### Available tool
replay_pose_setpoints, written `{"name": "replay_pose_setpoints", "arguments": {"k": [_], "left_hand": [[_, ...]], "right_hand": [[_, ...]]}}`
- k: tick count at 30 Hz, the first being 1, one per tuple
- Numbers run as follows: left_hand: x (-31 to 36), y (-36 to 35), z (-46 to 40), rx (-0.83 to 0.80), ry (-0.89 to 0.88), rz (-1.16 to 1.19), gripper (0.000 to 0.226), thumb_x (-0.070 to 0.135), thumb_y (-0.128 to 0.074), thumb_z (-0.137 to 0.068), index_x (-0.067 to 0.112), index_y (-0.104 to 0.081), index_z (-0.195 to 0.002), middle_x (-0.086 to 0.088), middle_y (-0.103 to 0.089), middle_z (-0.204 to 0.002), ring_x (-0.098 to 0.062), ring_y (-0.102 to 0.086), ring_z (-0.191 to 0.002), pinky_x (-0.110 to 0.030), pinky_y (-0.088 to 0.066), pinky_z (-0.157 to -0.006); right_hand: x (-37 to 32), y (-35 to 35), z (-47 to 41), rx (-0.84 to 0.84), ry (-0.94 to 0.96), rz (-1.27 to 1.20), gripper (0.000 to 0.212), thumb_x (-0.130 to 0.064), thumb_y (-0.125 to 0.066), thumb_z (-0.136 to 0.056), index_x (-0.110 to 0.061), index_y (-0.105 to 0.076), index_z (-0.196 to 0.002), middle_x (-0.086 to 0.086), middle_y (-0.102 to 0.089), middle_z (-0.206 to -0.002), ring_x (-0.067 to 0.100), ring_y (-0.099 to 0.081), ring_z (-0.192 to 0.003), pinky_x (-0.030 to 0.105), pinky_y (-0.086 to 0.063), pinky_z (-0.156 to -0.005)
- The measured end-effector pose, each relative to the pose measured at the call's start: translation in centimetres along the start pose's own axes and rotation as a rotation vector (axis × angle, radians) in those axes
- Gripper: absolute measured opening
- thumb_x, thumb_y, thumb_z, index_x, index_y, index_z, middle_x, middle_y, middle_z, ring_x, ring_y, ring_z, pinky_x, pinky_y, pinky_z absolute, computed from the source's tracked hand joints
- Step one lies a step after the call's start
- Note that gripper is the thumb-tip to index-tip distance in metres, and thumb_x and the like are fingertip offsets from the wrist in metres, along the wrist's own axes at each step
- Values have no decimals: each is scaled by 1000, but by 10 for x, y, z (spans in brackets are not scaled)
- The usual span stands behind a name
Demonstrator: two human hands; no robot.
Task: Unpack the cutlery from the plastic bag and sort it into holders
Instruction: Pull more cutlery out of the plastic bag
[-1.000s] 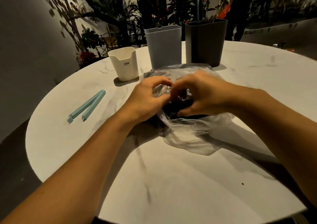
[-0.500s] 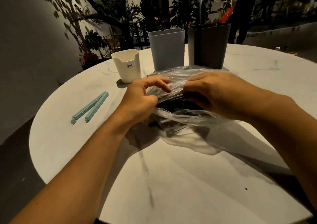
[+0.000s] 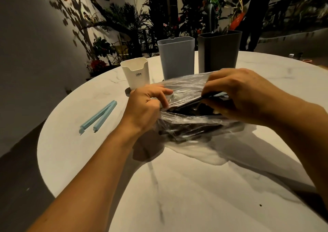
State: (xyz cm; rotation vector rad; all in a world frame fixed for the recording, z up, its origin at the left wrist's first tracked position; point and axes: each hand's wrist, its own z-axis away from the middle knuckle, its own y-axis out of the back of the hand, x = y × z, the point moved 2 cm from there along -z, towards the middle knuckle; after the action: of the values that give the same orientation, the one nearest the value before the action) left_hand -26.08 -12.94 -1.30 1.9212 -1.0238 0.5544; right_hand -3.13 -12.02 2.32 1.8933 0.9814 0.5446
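A clear plastic bag (image 3: 186, 87) lies in the middle of the round table, with dark cutlery (image 3: 188, 130) showing through it. My left hand (image 3: 143, 107) pinches the bag's left edge at the mouth. My right hand (image 3: 241, 95) grips the bag's upper edge on the right, and a dark piece of cutlery lies under its fingers. The mouth is held apart between the two hands. Behind the bag stand three holders: a white one (image 3: 136, 73), a blue-grey one (image 3: 176, 57) and a dark grey one (image 3: 219, 51).
A light blue sealing clip (image 3: 98, 119) lies open on the white marble table (image 3: 177, 187) to the left of my left hand. Plants and a wall stand behind the table. The table's curved edge runs close on the left.
My hands have drawn apart, widening the mouth of the bag. The right hand has moved right and the dark cutlery inside shows more.
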Motion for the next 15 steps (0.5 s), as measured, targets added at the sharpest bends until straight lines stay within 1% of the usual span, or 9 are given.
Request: {"name": "replay_pose_setpoints", "arguments": {"k": [2,3,4,6,8,10,12,14,15], "left_hand": [[-2,-1,0,6,5,-43,35,0,-45,-75,22,-66,-56,6,-73,-107,5,-59,-107,-3,-45,-83],[-4,-2,-1,9,19,-70,39,-6,-46,-78,20,-67,-58,6,-72,-109,0,-60,-107,-5,-45,-85],[-6,-2,-1,12,41,-98,43,-12,-46,-81,19,-68,-61,7,-71,-112,-3,-59,-108,-4,-44,-86],[-6,-5,-1,6,71,-134,45,-15,-47,-82,20,-71,-67,9,-68,-116,-3,-56,-111,3,-37,-84],[-5,-8,-2,-41,60,-41,39,-6,-48,-80,21,-74,-71,9,-69,-117,-1,-58,-110,-4,-41,-88],[0,-11,-2,-105,56,118,32,7,-48,-75,22,-77,-74,7,-72,-116,-2,-61,-113,-10,-46,-90],[1,-13,-2,-123,63,198,31,11,-47,-75,21,-77,-73,6,-74,-111,-4,-64,-111,-13,-49,-88],[0,-13,-2,-101,90,212,31,14,-45,-76,19,-74,-67,5,-75,-104,-2,-65,-104,-11,-49,-85],[-2,-11,-2,-72,104,201,31,16,-44,-76,19,-71,-63,4,-75,-102,0,-65,-101,-9,-47,-82]], "right_hand": [[3,1,0,-8,-14,-34,23,-30,-66,-87,-20,-75,-105,-6,-67,-97,12,-63,-83,27,-56,-70],[4,2,0,-16,-23,-64,26,-31,-65,-87,-21,-75,-108,-10,-66,-97,10,-64,-83,24,-55,-70],[4,2,0,-30,-36,-106,30,-34,-62,-86,-23,-74,-111,-15,-64,-96,7,-63,-83,19,-53,-70],[3,1,-1,-70,-60,-182,38,-41,-55,-81,-28,-73,-113,-23,-60,-93,2,-63,-83,9,-46,-66],[2,0,-1,-79,-65,-258,41,-44,-54,-78,-30,-73,-112,-28,-59,-90,-3,-63,-82,7,-47,-60],[2,1,0,-23,-91,-384,37,-42,-58,-79,-27,-74,-108,-24,-63,-88,-5,-63,-83,6,-47,-60],[6,3,2,41,-134,-475,35,-40,-60,-80,-24,-76,-107,-19,-67,-90,-3,-64,-85,7,-47,-58],[9,5,3,55,-157,-501,35,-40,-61,-79,-23,-76,-107,-19,-68,-92,-2,-65,-87,7,-47,-59],[11,7,4,54,-164,-500,35,-40,-61,-78,-25,-75,-107,-20,-68,-91,-3,-65,-87,9,-49,-63]]}}
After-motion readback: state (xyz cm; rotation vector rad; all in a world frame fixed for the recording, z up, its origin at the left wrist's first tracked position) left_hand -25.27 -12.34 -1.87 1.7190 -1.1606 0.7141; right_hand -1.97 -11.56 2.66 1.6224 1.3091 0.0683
